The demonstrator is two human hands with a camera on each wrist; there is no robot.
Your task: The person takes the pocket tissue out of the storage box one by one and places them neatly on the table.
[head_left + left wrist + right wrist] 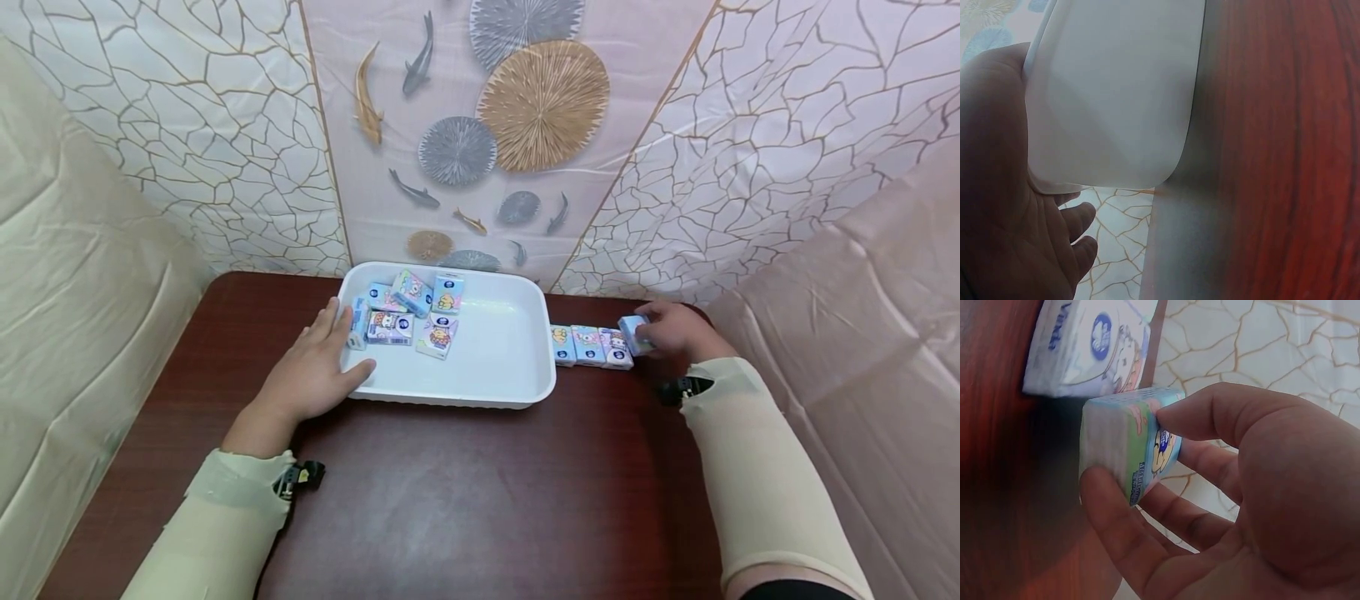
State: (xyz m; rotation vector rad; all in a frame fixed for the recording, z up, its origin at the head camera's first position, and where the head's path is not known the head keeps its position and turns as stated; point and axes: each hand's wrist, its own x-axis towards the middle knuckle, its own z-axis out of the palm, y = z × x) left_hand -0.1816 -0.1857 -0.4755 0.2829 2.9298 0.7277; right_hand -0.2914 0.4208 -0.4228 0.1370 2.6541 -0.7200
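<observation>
My right hand (pixel 681 330) pinches a small blue tissue pack (pixel 632 331) between thumb and fingers, just past the right end of a row of tissue packs. In the right wrist view this held tissue pack (pixel 1107 440) is tilted, its white side showing, close to the end tissue pack (pixel 1094 350) of the row. My left hand (pixel 311 373) rests at the left end of a white tray (pixel 495 387), fingers spread along its rim. The left wrist view shows the palm against the tray's outer wall (pixel 1110 106). Several tissue packs (pixel 390 327) lie loosely in the tray's left half.
The row of tissue packs (pixel 588 345) lies on the dark red-brown table (pixel 450 500), beginning right beside the tray's right wall. A patterned cloth wall (pixel 457 217) stands behind the table, and pale cloth (pixel 847 333) hangs to the right.
</observation>
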